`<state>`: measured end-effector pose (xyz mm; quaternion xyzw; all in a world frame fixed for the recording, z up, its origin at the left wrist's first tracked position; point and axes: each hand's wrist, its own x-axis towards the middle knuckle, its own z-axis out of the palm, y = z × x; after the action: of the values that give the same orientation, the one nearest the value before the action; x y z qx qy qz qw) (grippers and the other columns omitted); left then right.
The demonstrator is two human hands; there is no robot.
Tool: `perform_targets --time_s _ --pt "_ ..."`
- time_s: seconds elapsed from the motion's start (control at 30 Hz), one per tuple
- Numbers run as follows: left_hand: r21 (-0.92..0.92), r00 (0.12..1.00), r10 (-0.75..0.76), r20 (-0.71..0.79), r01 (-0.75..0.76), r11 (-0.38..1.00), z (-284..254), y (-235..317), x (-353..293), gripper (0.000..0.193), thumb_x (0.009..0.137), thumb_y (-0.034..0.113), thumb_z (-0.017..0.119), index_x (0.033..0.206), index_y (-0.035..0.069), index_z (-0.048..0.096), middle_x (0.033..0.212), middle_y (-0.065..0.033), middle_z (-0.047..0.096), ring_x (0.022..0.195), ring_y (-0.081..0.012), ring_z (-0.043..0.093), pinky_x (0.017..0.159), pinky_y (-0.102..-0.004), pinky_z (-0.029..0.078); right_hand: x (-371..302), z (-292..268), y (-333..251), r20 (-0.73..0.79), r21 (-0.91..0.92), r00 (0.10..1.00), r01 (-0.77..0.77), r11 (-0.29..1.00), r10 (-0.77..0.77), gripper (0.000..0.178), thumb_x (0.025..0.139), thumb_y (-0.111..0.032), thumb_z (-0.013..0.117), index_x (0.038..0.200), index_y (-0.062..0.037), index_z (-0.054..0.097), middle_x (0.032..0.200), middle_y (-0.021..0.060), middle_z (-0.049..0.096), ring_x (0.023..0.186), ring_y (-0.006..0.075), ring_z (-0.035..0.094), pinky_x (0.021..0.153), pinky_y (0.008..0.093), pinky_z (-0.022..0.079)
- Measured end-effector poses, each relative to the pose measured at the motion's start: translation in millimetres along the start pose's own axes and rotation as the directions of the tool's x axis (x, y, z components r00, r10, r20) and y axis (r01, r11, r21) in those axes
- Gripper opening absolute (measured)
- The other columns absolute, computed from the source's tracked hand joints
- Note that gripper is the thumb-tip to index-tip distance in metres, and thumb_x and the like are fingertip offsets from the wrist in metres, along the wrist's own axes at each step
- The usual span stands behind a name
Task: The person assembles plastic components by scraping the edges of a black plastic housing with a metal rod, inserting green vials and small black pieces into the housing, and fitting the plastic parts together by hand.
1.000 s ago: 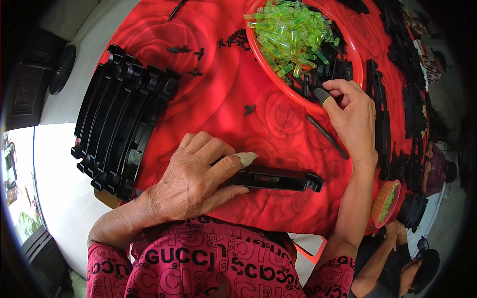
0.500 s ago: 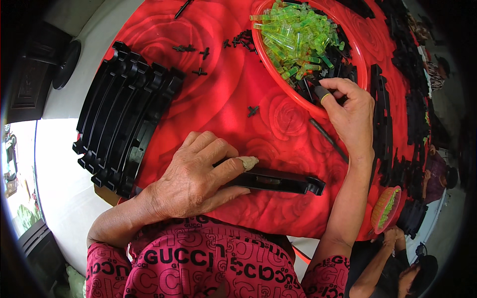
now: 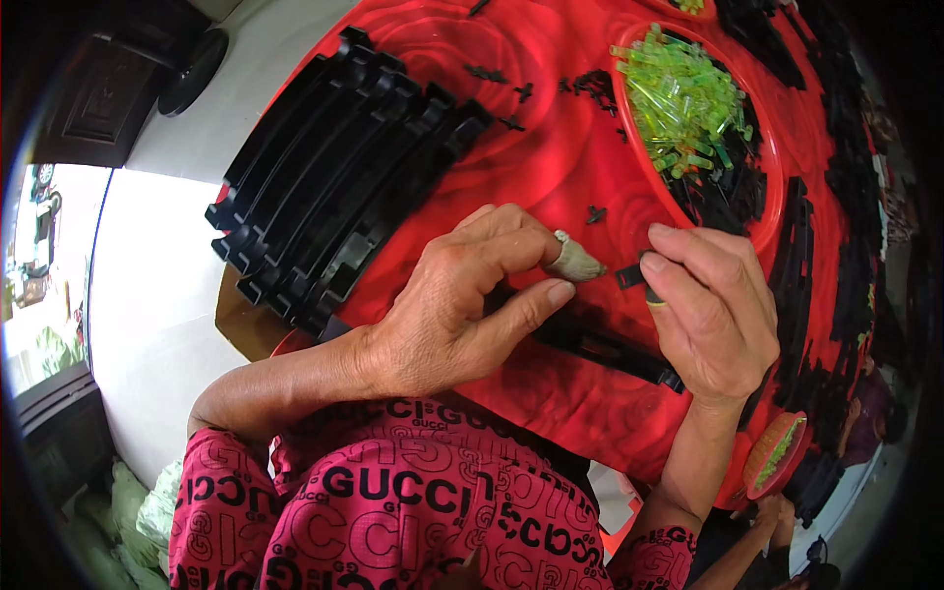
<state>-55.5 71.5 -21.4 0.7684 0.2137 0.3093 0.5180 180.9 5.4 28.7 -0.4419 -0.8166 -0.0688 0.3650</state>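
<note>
My right hand (image 3: 723, 305) pinches a small black plastic piece (image 3: 629, 276) between thumb and fingertips. Its thumb wears a dark cover with a yellow edge. Facing it, my left hand (image 3: 472, 295) has thumb and index finger apart with nothing between them; a worn pale cover sits on the index fingertip. The other left fingers are partly hidden. Under both hands a long black plastic part (image 3: 610, 352) lies on the red tablecloth (image 3: 551, 393), its left end covered by my left hand. Beyond my right hand stands a red basin (image 3: 772, 182) with yellow-green clear tubes (image 3: 683, 98) and black pieces.
Several long black parts (image 3: 344, 177) stand stacked at the left. Small black cross-shaped pieces (image 3: 596, 213) are scattered on the cloth. More black strips (image 3: 792, 256) lie along the right. A small red basket (image 3: 777, 452) and another person's hands (image 3: 772, 516) are at the lower right.
My right hand has come out of the basin toward my left hand with a small black piece. My left hand has lifted and opened its thumb and index finger. The view has shifted.
</note>
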Motion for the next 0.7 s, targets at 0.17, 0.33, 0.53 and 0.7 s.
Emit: perform_targets --time_s 0.17,0.33,0.53,0.7 --pt "-0.159 0.999 -0.053 0.0 0.052 0.986 -3.6 12.2 -2.1 0.021 0.101 0.01 0.069 0.118 -0.001 0.072 0.105 -0.0083 0.069 0.093 -0.0145 0.061 0.081 -0.0303 0.048 -2.7 7.6 -4.4 0.017 0.004 0.999 0.046 0.999 -0.046 0.038 0.069 0.003 0.08 0.106 -0.0008 0.076 0.105 0.0139 0.074 0.084 0.0282 0.071 0.064 0.0355 0.061" --pt "-0.335 0.952 -0.306 -0.001 0.288 0.897 -1.7 19.3 -1.5 0.02 0.093 0.014 0.08 0.104 -0.002 0.073 0.094 -0.0101 0.071 0.086 -0.0163 0.067 0.076 -0.0323 0.054 -6.7 17.6 -7.0 0.022 -0.005 0.997 0.074 0.997 -0.074 0.037 0.07 0.001 0.078 0.107 -0.0013 0.076 0.106 0.0144 0.074 0.085 0.0286 0.072 0.065 0.0357 0.061" --pt "-0.398 0.904 -0.416 0.098 0.419 0.816 -12.5 22.4 0.4 0.011 0.1 0.013 0.075 0.102 0.003 0.071 0.093 0.0039 0.065 0.089 -0.0033 0.057 0.079 -0.0241 0.046 -1.7 8.4 -10.1 0.107 0.307 0.948 -0.319 0.897 0.3 0.049 0.075 0.0 0.083 0.123 0.0011 0.073 0.112 0.0166 0.075 0.091 0.0272 0.073 0.076 0.0331 0.059" --pt "-0.453 0.896 -0.436 0.078 0.422 0.786 -11.2 16.9 -1.2 0.009 0.101 0.012 0.074 0.101 0.004 0.071 0.091 0.0051 0.065 0.088 -0.0031 0.056 0.079 -0.0241 0.046 -18.0 3.4 -5.9 0.263 0.59 0.765 -0.61 0.529 0.588 0.053 0.091 -0.02 0.08 0.135 0.0052 0.065 0.116 0.0131 0.075 0.103 0.0159 0.073 0.078 0.0259 0.055"
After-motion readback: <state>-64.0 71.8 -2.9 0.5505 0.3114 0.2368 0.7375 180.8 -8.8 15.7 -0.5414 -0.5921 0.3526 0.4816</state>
